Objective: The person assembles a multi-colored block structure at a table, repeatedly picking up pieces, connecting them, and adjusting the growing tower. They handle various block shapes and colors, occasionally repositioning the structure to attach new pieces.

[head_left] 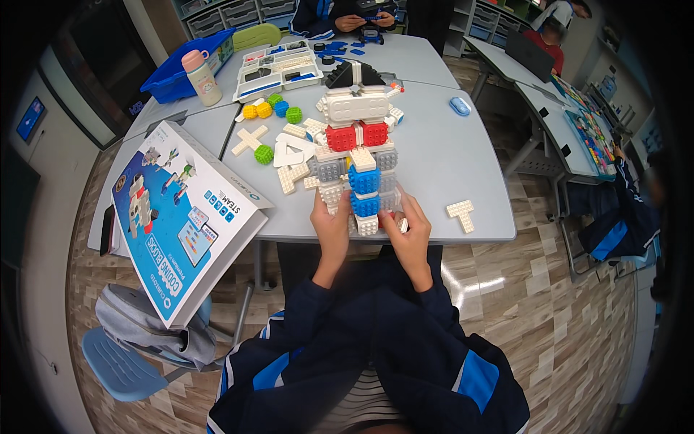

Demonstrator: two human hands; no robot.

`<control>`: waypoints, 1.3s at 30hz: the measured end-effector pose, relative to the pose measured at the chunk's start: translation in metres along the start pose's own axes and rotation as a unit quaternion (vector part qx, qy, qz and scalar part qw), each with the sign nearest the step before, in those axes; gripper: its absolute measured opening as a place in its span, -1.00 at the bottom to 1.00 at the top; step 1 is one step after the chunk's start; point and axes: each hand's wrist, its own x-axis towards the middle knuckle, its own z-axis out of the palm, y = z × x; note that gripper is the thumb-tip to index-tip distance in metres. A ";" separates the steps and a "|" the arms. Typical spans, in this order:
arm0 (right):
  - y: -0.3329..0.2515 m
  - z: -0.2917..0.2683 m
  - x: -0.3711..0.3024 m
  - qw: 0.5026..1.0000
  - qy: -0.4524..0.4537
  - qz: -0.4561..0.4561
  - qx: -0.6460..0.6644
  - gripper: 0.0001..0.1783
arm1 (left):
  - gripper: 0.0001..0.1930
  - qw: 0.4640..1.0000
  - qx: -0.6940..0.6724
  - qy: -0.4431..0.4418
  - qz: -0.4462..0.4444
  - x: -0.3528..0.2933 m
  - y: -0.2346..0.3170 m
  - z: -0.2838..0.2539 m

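Note:
A tall block figure point(365, 182) stands upright at the near edge of the table, built of white, grey, red and blue studded blocks with black wedge pieces on top. My left hand point(332, 230) is closed around its lower left side by the white blocks. From the other side my right hand point(409, 233) grips the base, and a bit of red shows beside its fingers. Some fingertips are hidden behind the figure. Loose white blocks point(293, 155) lie left of it, together with a white cross-shaped piece point(251, 139). A white T-shaped piece point(461, 215) rests to the right.
Green, yellow and blue ball pieces point(264, 110) lie beyond the loose blocks. Farther back are a sorting tray point(278, 71), a bottle point(201, 78) and a blue bin point(163, 87). A large printed box point(184, 217) leans at left. Across the table, another person's hands point(365, 22) hold a dark object.

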 end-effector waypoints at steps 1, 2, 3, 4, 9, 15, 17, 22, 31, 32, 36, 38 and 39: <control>-0.001 0.001 0.000 1.000 0.000 -0.010 -0.006 -0.39 | -0.73 1.000 0.002 0.001 -0.001 0.000 0.000 0.000; -0.002 0.001 0.000 1.000 0.001 -0.020 -0.012 -0.37 | -0.73 1.000 0.008 0.002 -0.001 0.000 0.000 0.000; -0.003 0.002 0.000 0.999 0.006 -0.029 -0.024 -0.36 | -0.73 1.000 0.004 0.002 -0.002 0.000 0.000 0.001; -0.003 0.003 0.000 0.999 0.011 -0.038 -0.037 -0.35 | -0.73 1.000 0.004 0.002 -0.003 0.000 0.000 0.001; -0.003 0.014 0.000 0.996 0.036 -0.020 -0.081 -0.32 | -0.73 1.000 0.008 0.001 0.000 0.000 0.000 0.001; 0.001 0.020 -0.001 0.990 0.037 -0.020 -0.137 -0.30 | -0.73 1.000 0.004 0.005 0.010 -0.001 -0.001 0.003; 0.003 0.020 0.000 0.984 0.041 -0.043 -0.167 -0.31 | -0.73 1.000 0.007 0.003 0.007 -0.001 0.000 0.003; 0.004 0.021 0.004 0.974 0.063 -0.090 -0.200 -0.32 | -0.73 1.000 -0.001 0.002 0.007 -0.003 -0.006 0.001; -0.005 0.029 0.004 0.982 0.066 -0.082 -0.154 -0.37 | -0.68 1.000 0.011 0.007 0.019 -0.008 -0.021 0.000; -0.006 0.029 0.003 0.984 0.062 -0.068 -0.150 -0.37 | -0.67 1.000 0.008 0.008 0.017 -0.008 -0.021 0.000; -0.002 0.028 0.003 0.987 0.071 -0.057 -0.133 -0.35 | -0.66 0.999 0.042 -0.012 0.011 -0.005 -0.015 0.002; 0.000 0.027 0.002 0.987 0.075 -0.050 -0.131 -0.33 | -0.65 0.998 0.060 -0.018 0.014 -0.004 -0.011 0.003; 0.001 0.027 0.002 0.987 0.076 -0.049 -0.133 -0.33 | -0.66 0.997 0.070 -0.020 0.015 -0.004 -0.009 0.003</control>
